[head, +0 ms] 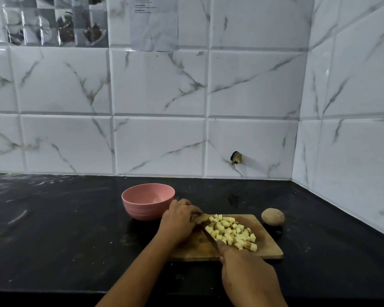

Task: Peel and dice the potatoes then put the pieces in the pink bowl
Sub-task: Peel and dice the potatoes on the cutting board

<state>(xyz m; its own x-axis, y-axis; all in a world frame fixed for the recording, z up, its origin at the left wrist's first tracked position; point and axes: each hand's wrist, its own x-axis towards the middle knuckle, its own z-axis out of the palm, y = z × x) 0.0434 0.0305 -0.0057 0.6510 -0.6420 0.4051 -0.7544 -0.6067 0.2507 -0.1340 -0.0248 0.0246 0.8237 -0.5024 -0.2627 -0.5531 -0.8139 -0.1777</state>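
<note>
My right hand [248, 278] is gripping the knife [208, 235] with fingers wrapped tight round the handle, and the dark blade is running away from it, forward and to the left, across the cutting board [268, 247]. My left hand [180, 220] is curling over the board's far left corner, its fingertips pinching a potato piece [201, 217] right where the blade is ending. The diced potato [231, 233] is lying in a loose heap just ahead of my right hand, between the blade and the board's right edge, with a bare strip of wood on that side. My right hand is crossing the board's near edge. The pink bowl [148, 200] is sitting just beyond my left hand, almost touching it, its inside showing only smooth pink. A whole potato [272, 216] is resting on the black worktop [60, 229], off the board's far right corner. The worktop is stretching wide to the left of my left hand, while on my right the tiled wall [346, 151] is closing in.
</note>
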